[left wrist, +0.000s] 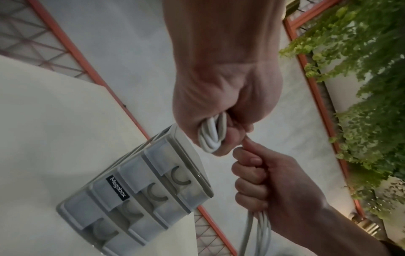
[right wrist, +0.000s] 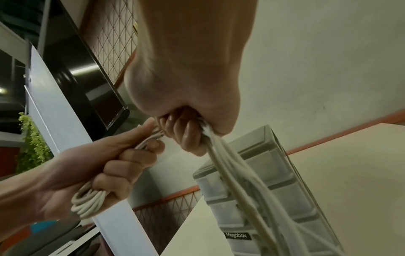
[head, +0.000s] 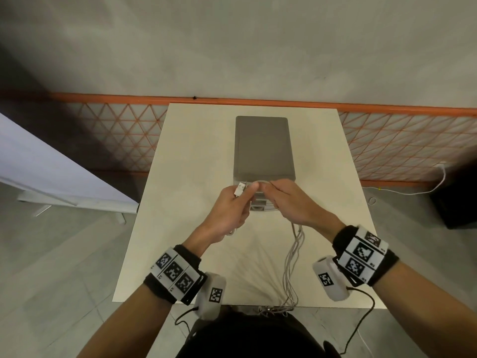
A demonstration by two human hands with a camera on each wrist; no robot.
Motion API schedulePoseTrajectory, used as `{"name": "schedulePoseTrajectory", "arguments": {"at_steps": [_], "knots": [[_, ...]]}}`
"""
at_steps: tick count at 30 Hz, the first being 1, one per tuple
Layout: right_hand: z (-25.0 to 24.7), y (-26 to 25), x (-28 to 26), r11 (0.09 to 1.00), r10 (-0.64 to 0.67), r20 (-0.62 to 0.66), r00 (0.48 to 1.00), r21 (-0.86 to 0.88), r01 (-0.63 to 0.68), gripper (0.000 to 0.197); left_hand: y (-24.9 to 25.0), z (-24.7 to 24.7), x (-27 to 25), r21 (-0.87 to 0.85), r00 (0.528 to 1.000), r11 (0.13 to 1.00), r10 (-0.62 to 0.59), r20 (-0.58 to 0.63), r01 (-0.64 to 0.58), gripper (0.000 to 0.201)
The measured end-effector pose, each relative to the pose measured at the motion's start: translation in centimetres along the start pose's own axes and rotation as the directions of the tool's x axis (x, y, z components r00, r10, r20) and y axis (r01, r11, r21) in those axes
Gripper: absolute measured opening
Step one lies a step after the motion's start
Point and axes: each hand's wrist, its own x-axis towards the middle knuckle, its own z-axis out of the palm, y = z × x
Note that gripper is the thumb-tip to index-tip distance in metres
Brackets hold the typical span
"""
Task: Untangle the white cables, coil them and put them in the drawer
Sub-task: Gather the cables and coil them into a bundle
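Observation:
My left hand [head: 233,202] grips a small coil of white cable [left wrist: 211,133], with a white plug [head: 240,188] sticking up past the thumb. The same coil [right wrist: 87,201] bulges below the fist in the right wrist view. My right hand [head: 284,200], close beside the left, grips a bundle of loose white cables [head: 293,267] that hang down over the table's near edge. The bundle [right wrist: 232,168] leaves the fist downward; it also shows as strands [left wrist: 256,232] in the left wrist view. Just behind both hands stands the grey drawer unit [head: 263,148], its several translucent drawers [left wrist: 140,195] all closed.
The white table [head: 180,202] carries only the drawer unit. An orange mesh fence [head: 400,140] runs behind it. A white board on legs [head: 51,177] stands to the left. Another white cable [head: 436,184] lies on the floor at the right, near a dark box [head: 459,200].

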Motion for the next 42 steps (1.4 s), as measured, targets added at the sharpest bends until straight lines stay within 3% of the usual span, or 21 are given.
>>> {"name": "schedulePoseTrajectory", "arguments": {"at_steps": [2, 5, 10, 11, 13, 16, 21, 25, 28, 31, 34, 37, 39, 42], "knots": [[0.0, -0.2, 0.2, 0.997, 0.022, -0.013, 1.0, 0.078, -0.021, 0.041, 0.1, 0.2, -0.1, -0.028, 0.999, 0.999, 0.027, -0.022, -0.028, 0.042], [1.3, 0.7, -0.3, 0.929, 0.079, 0.016, 0.997, 0.363, -0.08, 0.027, 1.3, 0.4, 0.0, -0.149, 0.986, 0.983, 0.089, -0.144, -0.11, 0.052], [4.8, 1.8, -1.6, 0.906, 0.097, 0.016, 0.995, 0.411, -0.095, 0.037, 2.0, -0.4, 0.7, -0.345, 0.949, 0.927, 0.032, -0.313, -0.146, 0.043], [5.1, 1.6, -1.6, 0.92, 0.105, -0.018, 0.994, 0.381, -0.09, 0.038, 1.9, -0.4, 0.7, -0.344, 0.94, 0.928, 0.019, -0.34, -0.143, 0.042], [5.4, 1.2, -1.6, 0.99, 0.051, -0.117, 0.992, 0.133, -0.035, 0.039, 1.6, -0.2, 0.8, -0.309, 0.925, 0.942, 0.001, -0.381, -0.128, 0.037], [5.7, 0.2, -1.8, 0.98, -0.089, -0.085, 0.992, -0.188, 0.072, 0.036, 1.0, 0.0, 1.0, -0.228, 0.897, 0.966, 0.01, -0.443, -0.123, 0.036], [6.4, -0.4, -2.1, 0.824, -0.14, 0.134, 0.981, -0.534, 0.19, 0.015, -0.2, 0.5, 1.8, -0.023, 0.864, 0.999, 0.03, -0.503, -0.049, 0.054], [6.4, -0.2, -2.5, 0.716, -0.138, 0.17, 0.976, -0.664, 0.217, 0.022, -1.3, 0.4, 2.4, 0.04, 0.872, 0.998, -0.024, -0.488, 0.05, 0.027], [6.3, 0.1, -3.0, 0.729, -0.193, 0.173, 0.966, -0.634, 0.259, 0.02, -1.9, 0.5, 2.2, -0.014, 0.882, 0.997, -0.072, -0.466, 0.074, 0.008], [6.6, 0.9, -3.6, 0.877, -0.12, 0.078, 0.99, -0.46, 0.142, 0.023, -2.3, 0.7, 2.0, -0.097, 0.878, 0.993, -0.105, -0.466, 0.067, 0.026], [7.2, 1.5, -3.6, 0.961, -0.013, 0.034, 0.999, -0.275, 0.022, 0.032, -2.3, 1.0, 1.9, -0.263, 0.892, 0.965, -0.117, -0.436, -0.002, 0.029], [7.4, 1.7, -2.9, 0.986, 0.042, 0.083, 0.996, -0.163, -0.028, 0.031, -2.2, 1.6, 1.8, -0.393, 0.896, 0.919, -0.158, -0.416, -0.02, 0.032], [7.1, 1.7, -2.6, 0.989, 0.051, 0.13, 0.99, -0.141, -0.032, 0.023, -2.1, 1.7, 1.9, -0.515, 0.916, 0.856, -0.186, -0.356, -0.027, 0.027], [6.4, 1.6, -2.5, 0.996, 0.052, 0.179, 0.982, -0.083, -0.038, 0.026, -2.0, 1.5, 1.9, -0.617, 0.943, 0.786, -0.17, -0.287, -0.046, 0.03]]}}
